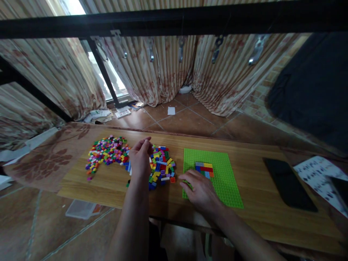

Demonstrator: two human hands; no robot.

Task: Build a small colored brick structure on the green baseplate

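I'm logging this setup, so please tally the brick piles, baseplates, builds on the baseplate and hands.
Brick piles: 2 (they may meet behind the left hand)
Baseplate: 1
Build: 1
Hands, left and right: 2
Total: 6

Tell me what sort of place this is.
Probably a room in a home, judging by the long striped curtains, the tiled floor and the toy bricks heaped on a wooden tabletop.
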